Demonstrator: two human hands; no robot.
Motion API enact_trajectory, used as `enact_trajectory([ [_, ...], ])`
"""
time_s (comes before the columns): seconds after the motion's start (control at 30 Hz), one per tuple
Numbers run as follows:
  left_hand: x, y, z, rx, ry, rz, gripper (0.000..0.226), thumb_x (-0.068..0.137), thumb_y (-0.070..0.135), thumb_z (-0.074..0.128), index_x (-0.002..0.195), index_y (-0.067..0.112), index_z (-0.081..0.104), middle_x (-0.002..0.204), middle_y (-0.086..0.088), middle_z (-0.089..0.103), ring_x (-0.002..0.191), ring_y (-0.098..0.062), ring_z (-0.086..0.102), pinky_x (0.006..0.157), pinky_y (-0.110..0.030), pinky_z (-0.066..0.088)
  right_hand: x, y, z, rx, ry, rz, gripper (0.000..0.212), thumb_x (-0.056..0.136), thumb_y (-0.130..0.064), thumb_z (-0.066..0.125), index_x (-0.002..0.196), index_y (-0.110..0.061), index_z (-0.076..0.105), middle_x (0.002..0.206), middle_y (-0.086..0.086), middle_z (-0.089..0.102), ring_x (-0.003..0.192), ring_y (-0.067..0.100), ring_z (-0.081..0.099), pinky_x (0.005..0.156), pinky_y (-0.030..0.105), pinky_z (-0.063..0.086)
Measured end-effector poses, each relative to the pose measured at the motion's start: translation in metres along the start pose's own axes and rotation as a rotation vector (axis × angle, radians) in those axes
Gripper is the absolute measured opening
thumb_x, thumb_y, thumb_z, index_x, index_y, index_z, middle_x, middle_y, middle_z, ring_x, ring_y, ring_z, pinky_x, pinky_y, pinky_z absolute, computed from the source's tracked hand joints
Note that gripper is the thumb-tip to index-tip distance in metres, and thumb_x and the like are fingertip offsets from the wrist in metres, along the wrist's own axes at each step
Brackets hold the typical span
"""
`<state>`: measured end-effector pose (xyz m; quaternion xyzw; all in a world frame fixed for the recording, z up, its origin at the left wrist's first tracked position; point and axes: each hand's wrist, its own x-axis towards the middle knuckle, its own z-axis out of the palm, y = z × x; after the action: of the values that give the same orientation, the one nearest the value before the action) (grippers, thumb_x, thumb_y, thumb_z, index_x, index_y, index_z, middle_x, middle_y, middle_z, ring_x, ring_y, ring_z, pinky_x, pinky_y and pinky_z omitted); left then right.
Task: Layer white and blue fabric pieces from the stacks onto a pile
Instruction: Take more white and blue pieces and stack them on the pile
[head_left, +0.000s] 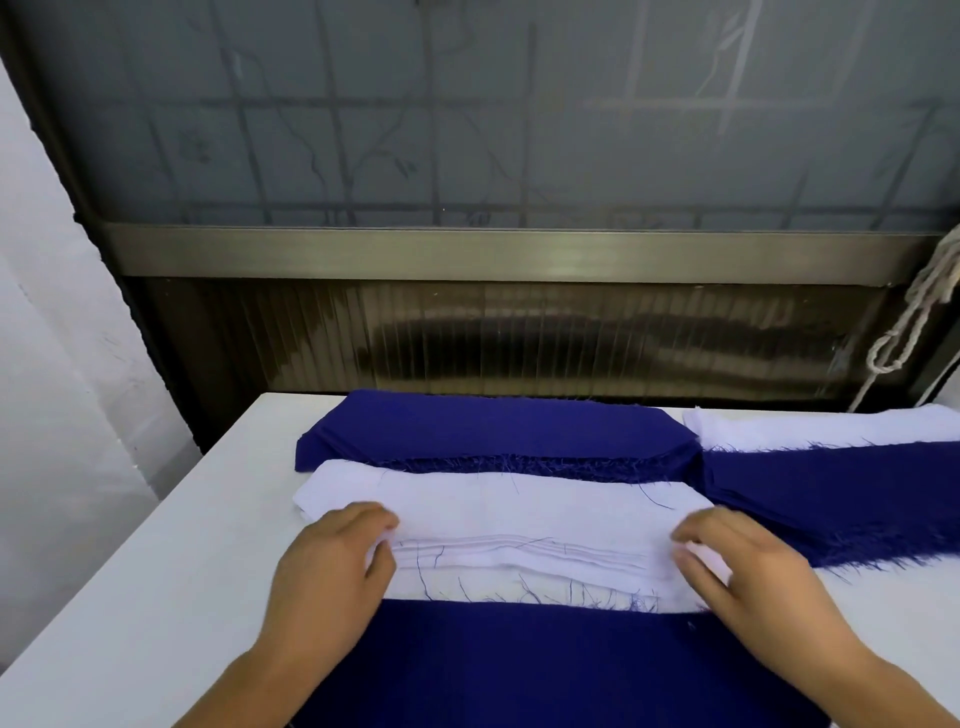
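Note:
A stack of white fabric pieces (519, 514) lies across the middle of the white table (171, 561). My left hand (332, 566) pinches the stack's left end and my right hand (748, 571) pinches its right end. Just behind it sits a stack of blue pieces (493, 431) with frayed edges. Nearest me, a blue fabric layer (519, 665) covers the pile at the table's front, its lower part cut off by the frame. To the right lies another blue piece (831, 493) over more white fabric (831, 423).
A dark window frame and ribbed glass panel (519, 338) close off the far side of the table. A knotted cord (904, 332) hangs at the right. A pale wall stands on the left.

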<state>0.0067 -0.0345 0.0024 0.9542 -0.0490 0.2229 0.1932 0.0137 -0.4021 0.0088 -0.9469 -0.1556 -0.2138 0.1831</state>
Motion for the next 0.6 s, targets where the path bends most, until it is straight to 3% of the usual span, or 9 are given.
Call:
enact_trajectory([
  [0.07, 0.025, 0.005, 0.01, 0.072, 0.045, 0.09, 0.035, 0.073, 0.0, 0.078, 0.106, 0.012, 0.073, 0.108, -0.001, 0.072, 0.095, -0.021, 0.069, 0.083, -0.034, 0.053, 0.026, 0.002, 0.01, -0.014, 0.017, 0.025, 0.022, 0.082, -0.015, 0.075, 0.101, -0.022, 0.067, 0.102, -0.013, 0.065, 0.078, 0.0, 0.055, 0.066, 0.008, 0.037],
  [0.13, 0.051, 0.007, 0.018, 0.099, 0.029, 0.127, 0.041, 0.084, 0.007, 0.07, 0.124, 0.012, 0.065, 0.127, -0.003, 0.064, 0.115, -0.021, 0.061, 0.099, -0.031, 0.043, 0.051, 0.004, 0.022, -0.032, 0.009, 0.023, 0.031, 0.086, -0.016, 0.071, 0.117, -0.02, 0.064, 0.118, -0.008, 0.063, 0.098, 0.009, 0.06, 0.082, 0.018, 0.045],
  [0.2, 0.075, 0.003, 0.028, 0.136, -0.02, 0.125, 0.048, 0.098, 0.02, 0.052, 0.145, 0.018, 0.043, 0.15, 0.003, 0.042, 0.137, -0.014, 0.039, 0.112, -0.024, 0.021, 0.073, 0.006, 0.033, -0.056, -0.041, 0.004, 0.042, 0.092, -0.022, 0.064, 0.133, -0.022, 0.055, 0.136, -0.008, 0.054, 0.126, 0.011, 0.049, 0.102, 0.024, 0.04],
  [0.27, 0.096, -0.006, 0.037, 0.187, -0.104, 0.131, 0.052, 0.102, 0.026, 0.041, 0.152, 0.021, 0.026, 0.159, 0.005, 0.024, 0.145, -0.012, 0.021, 0.115, -0.023, 0.009, 0.089, 0.008, 0.041, -0.065, -0.103, 0.008, 0.051, 0.095, -0.027, 0.057, 0.145, -0.024, 0.042, 0.149, -0.009, 0.041, 0.138, 0.009, 0.035, 0.112, 0.024, 0.031],
  [0.33, 0.109, -0.014, 0.042, 0.225, -0.227, 0.137, 0.052, 0.103, 0.026, 0.038, 0.153, 0.02, 0.024, 0.16, 0.003, 0.02, 0.146, -0.014, 0.018, 0.118, -0.027, 0.011, 0.099, 0.01, 0.049, -0.08, -0.156, 0.009, 0.052, 0.098, -0.03, 0.051, 0.148, -0.026, 0.037, 0.152, -0.01, 0.037, 0.14, 0.008, 0.032, 0.114, 0.023, 0.025],
  [0.4, 0.115, -0.02, 0.045, 0.289, -0.287, 0.171, 0.049, 0.104, 0.025, 0.036, 0.152, 0.021, 0.027, 0.16, 0.002, 0.023, 0.146, -0.015, 0.021, 0.118, -0.03, 0.019, 0.102, 0.012, 0.055, -0.145, -0.157, -0.029, 0.044, 0.101, -0.028, 0.046, 0.144, -0.025, 0.043, 0.147, -0.01, 0.045, 0.135, 0.008, 0.04, 0.111, 0.02, 0.028],
  [0.6, 0.116, -0.022, 0.049, 0.481, -0.221, 0.299, 0.051, 0.098, 0.01, 0.047, 0.147, 0.02, 0.037, 0.154, 0.001, 0.035, 0.139, -0.016, 0.037, 0.11, -0.029, 0.036, 0.106, 0.011, 0.056, -0.312, -0.137, -0.082, 0.036, 0.098, -0.013, 0.048, 0.13, -0.022, 0.059, 0.129, -0.008, 0.061, 0.115, 0.012, 0.059, 0.096, 0.024, 0.047],
])
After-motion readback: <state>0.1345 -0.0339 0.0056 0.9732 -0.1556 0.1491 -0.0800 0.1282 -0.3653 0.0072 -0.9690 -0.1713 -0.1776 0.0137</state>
